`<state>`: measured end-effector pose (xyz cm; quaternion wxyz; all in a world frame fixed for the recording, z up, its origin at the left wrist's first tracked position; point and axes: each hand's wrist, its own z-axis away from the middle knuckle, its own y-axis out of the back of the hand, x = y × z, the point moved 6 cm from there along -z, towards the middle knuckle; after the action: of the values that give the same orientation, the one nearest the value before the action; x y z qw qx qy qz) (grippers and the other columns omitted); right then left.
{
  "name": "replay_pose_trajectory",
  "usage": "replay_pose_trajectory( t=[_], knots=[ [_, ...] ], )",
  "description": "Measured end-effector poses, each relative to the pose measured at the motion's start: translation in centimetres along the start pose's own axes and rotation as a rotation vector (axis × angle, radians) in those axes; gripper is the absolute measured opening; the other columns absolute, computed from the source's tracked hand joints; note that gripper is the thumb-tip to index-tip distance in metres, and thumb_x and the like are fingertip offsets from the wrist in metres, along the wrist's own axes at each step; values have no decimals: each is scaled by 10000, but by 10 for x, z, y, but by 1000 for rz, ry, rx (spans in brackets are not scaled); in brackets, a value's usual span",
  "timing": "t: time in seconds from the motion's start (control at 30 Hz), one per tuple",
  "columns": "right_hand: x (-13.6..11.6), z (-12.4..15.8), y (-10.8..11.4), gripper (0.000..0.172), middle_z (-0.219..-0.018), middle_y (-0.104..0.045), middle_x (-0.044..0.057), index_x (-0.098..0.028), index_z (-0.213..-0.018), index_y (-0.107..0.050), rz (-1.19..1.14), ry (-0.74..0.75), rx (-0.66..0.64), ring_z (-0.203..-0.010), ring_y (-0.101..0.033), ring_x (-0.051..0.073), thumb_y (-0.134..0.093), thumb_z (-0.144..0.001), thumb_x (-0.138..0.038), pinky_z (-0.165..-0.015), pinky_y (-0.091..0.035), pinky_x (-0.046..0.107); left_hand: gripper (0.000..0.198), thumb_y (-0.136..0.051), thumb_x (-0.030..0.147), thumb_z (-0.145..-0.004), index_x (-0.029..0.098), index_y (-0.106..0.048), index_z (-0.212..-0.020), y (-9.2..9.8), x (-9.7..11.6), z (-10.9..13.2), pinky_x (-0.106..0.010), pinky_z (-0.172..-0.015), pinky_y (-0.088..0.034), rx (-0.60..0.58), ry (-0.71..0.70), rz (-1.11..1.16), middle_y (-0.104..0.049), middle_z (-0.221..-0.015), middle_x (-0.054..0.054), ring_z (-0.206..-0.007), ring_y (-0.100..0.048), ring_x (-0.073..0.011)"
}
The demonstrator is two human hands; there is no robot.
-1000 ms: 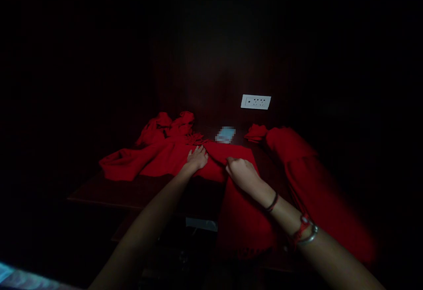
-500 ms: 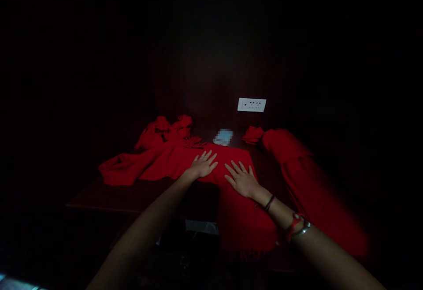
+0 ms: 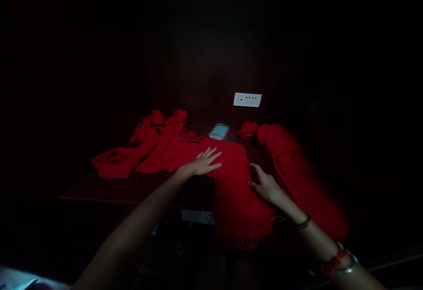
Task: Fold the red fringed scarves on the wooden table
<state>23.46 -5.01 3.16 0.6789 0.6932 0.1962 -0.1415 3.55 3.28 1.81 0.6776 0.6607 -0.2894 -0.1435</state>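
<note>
Dark tabletop (image 3: 109, 187) bears a plain red scarf (image 3: 236, 199), its near end fringed.

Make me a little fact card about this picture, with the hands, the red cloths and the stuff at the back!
Left hand: spread on the fringed red cloth
Right hand: at that cloth's right edge, thumb and forefinger apart
Right wrist: bracelets
Fringe: at the near end, hanging past the front edge of the table
Other cloths: crumpled red cloth back left; long red cloth at right
Back: blurred-out pale object; white wall socket
Light: dim
</note>
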Motion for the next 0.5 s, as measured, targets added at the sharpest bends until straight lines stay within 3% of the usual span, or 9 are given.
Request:
replay_pose_trajectory(
  t=[0.07, 0.17, 0.37, 0.5],
  knots=[
    [2, -1, 1, 504, -707, -548, -1, -195, -1177, -334, -200, -11, -37, -633, -528, 131, -465, -690, -198, -607, -408, 252, 700, -290, 640, -716, 305, -101, -1302, -6, 4, 2, -415, -988, -86, -106, -43, 34, -15, -1380, -4, -1249, 26, -211],
    [5, -2, 5, 428, -683, -539, -19, -181, -1103, -379, -532, -58, -19, -575, -520, 104, -453, -683, -211, -535, -414, 219, 759, -330, 669, -674, 304, -105, -1301, -7, 3, 3, -419, -985, -75, -143, -39, 30, 0, -1378, -13, -1247, 42, -218],
    [11, 5, 5, 377, -823, -604, 50, -155, -1015, -476, -971, -208, -56, -734, -575, 130, -507, -640, -181, -676, -457, 249, 734, -282, 663, -698, 296, -89, -1304, -4, 5, 5, -417, -986, -62, -137, -15, 24, 27, -1374, -12, -1245, 48, -221],
    [19, 5, 10, 344, -820, -620, 64, -144, -962, -532, -1002, -207, 75, -750, -573, 145, -524, -622, -193, -678, -454, 267, 872, -368, 706, -612, 284, -58, -1309, -4, 7, 5, -432, -980, -70, -148, -1, 20, 66, -1368, -37, -1236, 64, -268]
  ],
)
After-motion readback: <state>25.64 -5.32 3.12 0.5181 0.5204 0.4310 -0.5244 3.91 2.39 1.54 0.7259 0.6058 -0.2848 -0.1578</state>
